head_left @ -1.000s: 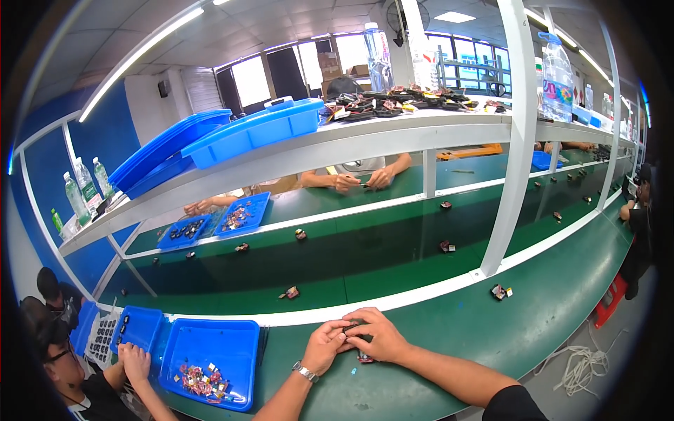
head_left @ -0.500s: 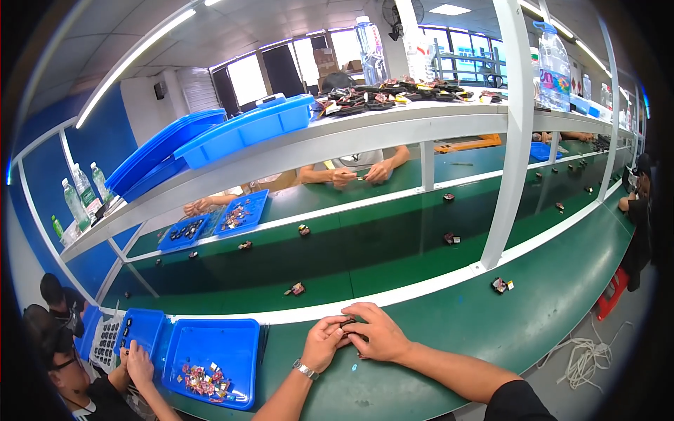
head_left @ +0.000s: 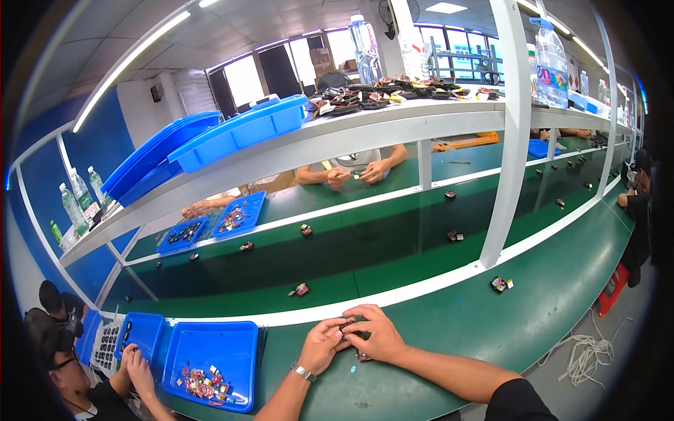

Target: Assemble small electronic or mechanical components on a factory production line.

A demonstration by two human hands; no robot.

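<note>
Both hands meet over the green bench, fingers bent around a small black part point(head_left: 345, 326) that they mostly hide. My left hand point(head_left: 321, 346), with a metal watch on its wrist, pinches it from the left. From the right, my right hand point(head_left: 382, 337) curls its fingers over the top. A small reddish piece point(head_left: 362, 356) shows just under the right hand; whether it is joined to the black part I cannot tell. Close below lies a tiny light-blue bit point(head_left: 353, 369). Left of my hands, a blue tray point(head_left: 242, 344) contains a pile of small wired parts point(head_left: 203, 384).
Behind a white rail, a green conveyor belt point(head_left: 379, 249) carries scattered small assemblies. One assembly point(head_left: 500, 284) sits on the bench to the right. An overhead shelf point(head_left: 414, 126) on white posts bears trays, bottles and black parts. A co-worker's hands point(head_left: 137, 368) are at the left.
The reddish piece has come into sight beneath my right hand. My fingers have shifted slightly around the black part. Assemblies on the belt have moved a little to the right.
</note>
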